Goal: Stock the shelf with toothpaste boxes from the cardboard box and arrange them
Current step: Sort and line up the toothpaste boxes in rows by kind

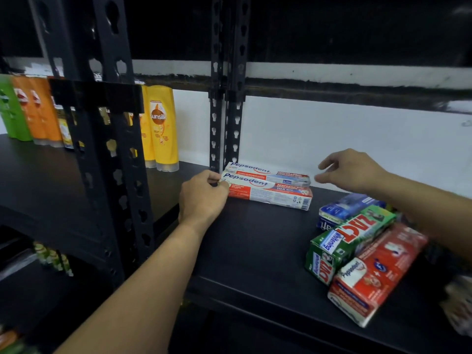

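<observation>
Two white-and-red Pepsodent toothpaste boxes (270, 190) lie lengthwise side by side at the back of the black shelf (255, 238), near the upright post. My left hand (201, 198) pinches the left end of the front box. My right hand (350, 171) hovers just past their right end, fingers spread, holding nothing. On the right lies a loose heap: a blue box (342, 209), a green Zact box (347, 241) and a red Pepsodent box (375, 274). The cardboard box is not in view.
Black perforated uprights (224, 123) divide the shelving. Yellow Sunsilk bottles (162, 129) with orange and green bottles stand on the left bay. A white wall (357, 139) backs the shelf. More goods show on a lower left shelf and at the right edge.
</observation>
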A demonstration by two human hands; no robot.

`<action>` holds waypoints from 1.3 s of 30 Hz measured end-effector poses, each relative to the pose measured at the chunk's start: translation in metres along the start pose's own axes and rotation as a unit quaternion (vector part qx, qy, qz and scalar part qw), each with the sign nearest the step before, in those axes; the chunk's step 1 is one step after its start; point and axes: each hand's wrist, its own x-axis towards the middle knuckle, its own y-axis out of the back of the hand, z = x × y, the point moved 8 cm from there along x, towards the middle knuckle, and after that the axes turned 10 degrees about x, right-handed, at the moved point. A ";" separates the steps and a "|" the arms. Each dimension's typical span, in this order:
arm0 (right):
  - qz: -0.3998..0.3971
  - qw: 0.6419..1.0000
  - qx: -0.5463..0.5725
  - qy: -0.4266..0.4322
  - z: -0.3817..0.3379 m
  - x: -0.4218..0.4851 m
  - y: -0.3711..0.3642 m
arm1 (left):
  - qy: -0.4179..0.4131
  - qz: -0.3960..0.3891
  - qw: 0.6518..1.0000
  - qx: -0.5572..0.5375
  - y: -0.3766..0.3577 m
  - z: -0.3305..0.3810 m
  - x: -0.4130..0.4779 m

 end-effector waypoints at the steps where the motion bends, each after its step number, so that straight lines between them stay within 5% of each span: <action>1: -0.022 1.000 0.002 -0.003 0.002 -0.008 -0.003 | 0.001 0.003 1.000 0.004 0.001 0.000 0.000; 5: -0.088 0.996 0.009 0.001 0.002 -0.032 -0.025 | 0.015 0.027 0.999 0.019 0.007 0.000 -0.003; 39: -0.071 0.997 -0.008 0.021 0.009 -0.025 -0.036 | 0.006 -0.010 1.000 -0.014 0.002 0.005 -0.006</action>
